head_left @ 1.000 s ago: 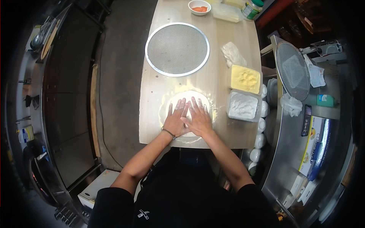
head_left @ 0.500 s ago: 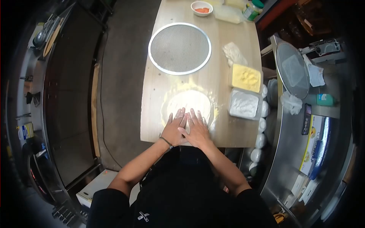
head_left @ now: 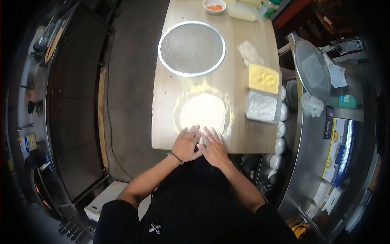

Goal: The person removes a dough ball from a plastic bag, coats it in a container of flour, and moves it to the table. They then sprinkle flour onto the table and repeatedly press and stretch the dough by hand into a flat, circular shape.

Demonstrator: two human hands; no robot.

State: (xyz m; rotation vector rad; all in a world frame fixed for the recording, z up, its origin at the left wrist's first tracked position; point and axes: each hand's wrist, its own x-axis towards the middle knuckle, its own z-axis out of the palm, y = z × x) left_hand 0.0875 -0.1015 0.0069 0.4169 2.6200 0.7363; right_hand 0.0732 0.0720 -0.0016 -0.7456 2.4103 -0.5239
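Note:
A round, flattened piece of pale dough (head_left: 204, 110) lies near the front edge of the wooden table (head_left: 166, 110), ringed by scattered yellow flour or meal. My left hand (head_left: 187, 142) rests flat with fingers outstretched on the dough's near edge. Beside it my right hand (head_left: 213, 146) lies the same way, fingers spread on the dough, the two thumbs close together. Neither hand grasps anything. Under my fingers the dough's near rim is hidden. Beyond the dough lies a round metal mesh pizza screen (head_left: 191, 49).
Right of the dough stand a tub of white flour (head_left: 262, 106) and a tub of yellow meal (head_left: 263, 79), with a crumpled whitish cloth or bag (head_left: 250, 53) behind. A white bowl with orange pieces (head_left: 214, 6) sits far back. A cling wrap box (head_left: 338, 152) lies on the right-hand counter.
Both hands have drawn back toward my body, from over the dough's lower half to its near edge. More of the dough shows. The camera view has shifted slightly.

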